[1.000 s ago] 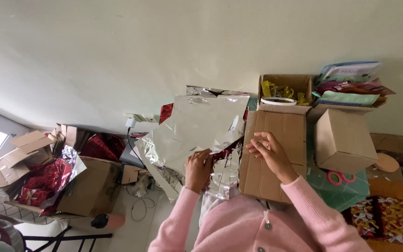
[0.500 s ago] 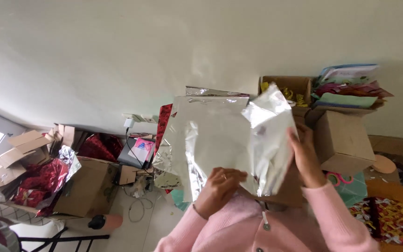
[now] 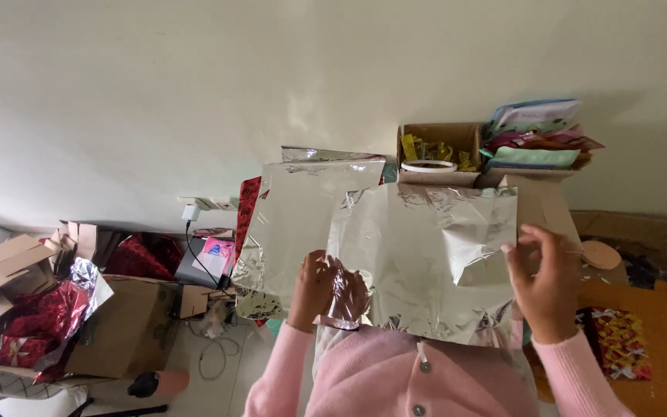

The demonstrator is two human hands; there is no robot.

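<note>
I hold a large sheet of shiny silver wrapping foil (image 3: 418, 255) spread out in front of my chest. My left hand (image 3: 319, 287) pinches its lower left part, with crinkled foil over my fingers. My right hand (image 3: 543, 282) grips the sheet's right edge. A second silver sheet (image 3: 303, 212) lies behind it to the left, over a stack of foil. The foil hides the cardboard box behind it. My pink sleeves and buttoned pink top show at the bottom.
An open cardboard box (image 3: 435, 150) with a white tape ring and yellow items stands at the back, next to stacked coloured packets (image 3: 538, 143). On the left floor are open boxes (image 3: 9, 266), red shiny wrap (image 3: 36, 320), a charger cable (image 3: 194, 232). An orange mat (image 3: 658, 340) lies right.
The silver sheet has been unfolded and spread wide. My right hand moved out to the right edge, my left stays low on the sheet. The brown box is now covered.
</note>
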